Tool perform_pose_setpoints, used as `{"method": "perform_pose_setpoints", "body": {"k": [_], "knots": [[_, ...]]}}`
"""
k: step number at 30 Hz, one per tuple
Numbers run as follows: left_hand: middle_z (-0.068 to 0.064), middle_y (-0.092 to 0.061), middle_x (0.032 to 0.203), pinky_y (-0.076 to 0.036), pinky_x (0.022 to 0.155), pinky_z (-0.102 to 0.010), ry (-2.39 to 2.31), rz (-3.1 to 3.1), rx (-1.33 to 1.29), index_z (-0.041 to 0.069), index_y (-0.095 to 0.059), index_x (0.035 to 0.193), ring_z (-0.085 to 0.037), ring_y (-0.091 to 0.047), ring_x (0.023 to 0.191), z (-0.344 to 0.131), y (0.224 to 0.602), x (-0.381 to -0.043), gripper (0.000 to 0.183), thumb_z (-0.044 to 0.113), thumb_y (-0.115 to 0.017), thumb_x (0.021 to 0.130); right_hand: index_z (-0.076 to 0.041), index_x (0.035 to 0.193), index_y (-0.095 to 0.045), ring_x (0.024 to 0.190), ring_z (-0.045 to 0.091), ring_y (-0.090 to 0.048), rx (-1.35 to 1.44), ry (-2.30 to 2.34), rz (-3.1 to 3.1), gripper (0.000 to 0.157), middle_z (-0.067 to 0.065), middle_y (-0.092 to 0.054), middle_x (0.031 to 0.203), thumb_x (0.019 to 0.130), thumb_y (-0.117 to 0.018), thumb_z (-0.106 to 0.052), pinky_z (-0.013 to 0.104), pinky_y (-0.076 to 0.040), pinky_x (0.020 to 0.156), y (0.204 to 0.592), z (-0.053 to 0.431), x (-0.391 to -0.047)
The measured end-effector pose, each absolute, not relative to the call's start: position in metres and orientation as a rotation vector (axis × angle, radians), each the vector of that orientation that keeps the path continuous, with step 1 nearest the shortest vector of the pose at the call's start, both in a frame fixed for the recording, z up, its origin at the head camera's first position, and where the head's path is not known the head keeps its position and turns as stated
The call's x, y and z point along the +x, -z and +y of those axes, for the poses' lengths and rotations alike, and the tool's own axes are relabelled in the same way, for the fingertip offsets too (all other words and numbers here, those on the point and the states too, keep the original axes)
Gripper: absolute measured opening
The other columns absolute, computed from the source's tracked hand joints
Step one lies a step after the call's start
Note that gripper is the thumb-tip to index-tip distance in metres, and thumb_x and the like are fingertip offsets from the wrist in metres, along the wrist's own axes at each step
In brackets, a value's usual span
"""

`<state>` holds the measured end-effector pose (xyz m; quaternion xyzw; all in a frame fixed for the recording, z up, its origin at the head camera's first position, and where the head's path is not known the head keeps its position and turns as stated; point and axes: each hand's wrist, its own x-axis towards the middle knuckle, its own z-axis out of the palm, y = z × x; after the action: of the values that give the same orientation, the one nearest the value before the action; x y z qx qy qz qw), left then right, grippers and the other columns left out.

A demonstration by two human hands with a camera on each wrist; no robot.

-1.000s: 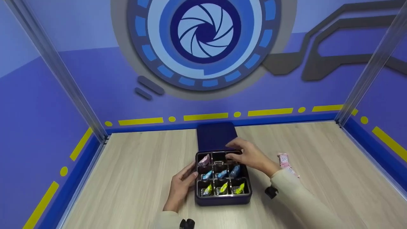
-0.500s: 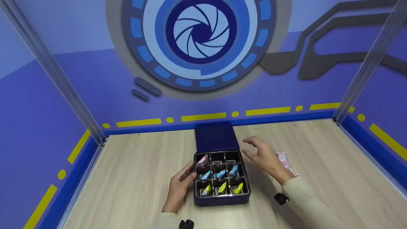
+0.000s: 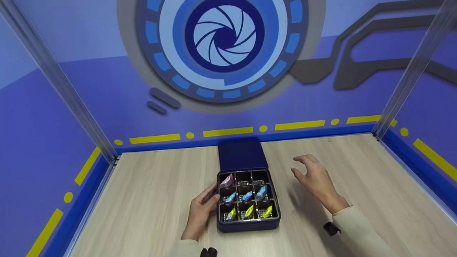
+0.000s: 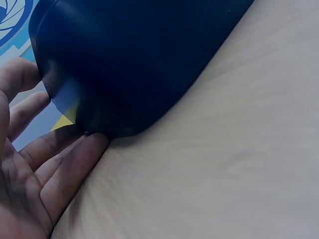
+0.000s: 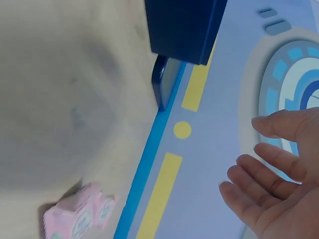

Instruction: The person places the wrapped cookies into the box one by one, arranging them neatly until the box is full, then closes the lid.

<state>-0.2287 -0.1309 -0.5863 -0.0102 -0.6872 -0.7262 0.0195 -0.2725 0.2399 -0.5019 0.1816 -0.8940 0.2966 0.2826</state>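
Note:
A dark blue box (image 3: 248,226) with a black divided insert stands in the head view. Its back left compartment bears a pink-wrapped candy (image 3: 226,181); bare bottoms show in the other two back ones. Blue-wrapped candies (image 3: 247,196) fill the middle row, yellow ones (image 3: 249,212) the front row. My left hand (image 3: 200,212) rests its fingers and thumb against the box's left side; in the left wrist view the fingertips (image 4: 94,144) touch the wall. To the right of the box, my right hand (image 3: 316,180) hovers above the table with loosely bent fingers, holding nothing.
Behind the box lies its dark blue lid (image 3: 242,153), against the back wall. Pink-wrapped candies (image 5: 75,214) lie on the table in the right wrist view; the right hand hides them from the head view. Printed panels (image 3: 43,125) enclose the wooden table (image 3: 160,178).
My right hand has moved away from the box's back right compartment, rightward over the pink-wrapped candies. The left hand stays at the box's side.

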Motion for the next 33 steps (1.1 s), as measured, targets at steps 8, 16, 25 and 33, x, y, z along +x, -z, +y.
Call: {"method": "perform_pose_setpoints", "body": {"k": [8, 16, 25, 33], "knots": [[-0.019, -0.055, 0.154, -0.059, 0.095, -0.030, 2.285, -2.121, -0.030, 0.005, -0.057, 0.153, -0.027, -0.063, 0.129, -0.131, 0.587, -0.229, 0.054, 0.016, -0.073, 0.103, 0.005, 0.115, -0.071, 0.104, 0.040, -0.069, 0.447, -0.800, -2.483, 0.034, 0.020, -0.070, 0.114, 0.084, -0.086, 0.005, 0.054, -0.061, 0.082, 0.511, 0.259, -0.263], [-0.021, -0.054, 0.155, -0.060, 0.093, -0.032, 2.329, -2.103, -0.030, 0.005, -0.054, 0.155, -0.026, -0.068, 0.122, -0.132, 0.587, -0.228, 0.057, 0.019, -0.073, 0.103, 0.007, 0.117, -0.070, 0.104, 0.043, -0.068, 0.356, -0.787, -2.561, 0.034, 0.023, -0.069, 0.115, 0.087, -0.084, 0.002, 0.060, -0.056, 0.088, 0.515, 0.272, -0.257], [-0.018, -0.054, 0.156, -0.057, 0.098, -0.031, 2.297, -2.116, -0.015, 0.005, -0.055, 0.154, -0.029, -0.060, 0.134, -0.131, 0.586, -0.228, 0.056, 0.019, -0.073, 0.103, 0.009, 0.112, -0.068, 0.095, 0.044, -0.068, 0.336, -0.722, -2.561, 0.030, 0.025, -0.068, 0.107, 0.086, -0.082, 0.004, 0.061, -0.056, 0.079, 0.522, 0.283, -0.251], [-0.018, -0.054, 0.155, -0.057, 0.098, -0.031, 2.299, -2.114, -0.025, 0.006, -0.056, 0.154, -0.029, -0.060, 0.134, -0.131, 0.586, -0.227, 0.056, 0.019, -0.073, 0.103, 0.009, 0.113, -0.068, 0.090, 0.041, -0.067, 0.308, -0.697, -2.614, 0.029, 0.023, -0.067, 0.103, 0.088, -0.080, 0.001, 0.060, -0.057, 0.077, 0.528, 0.291, -0.245]]}}
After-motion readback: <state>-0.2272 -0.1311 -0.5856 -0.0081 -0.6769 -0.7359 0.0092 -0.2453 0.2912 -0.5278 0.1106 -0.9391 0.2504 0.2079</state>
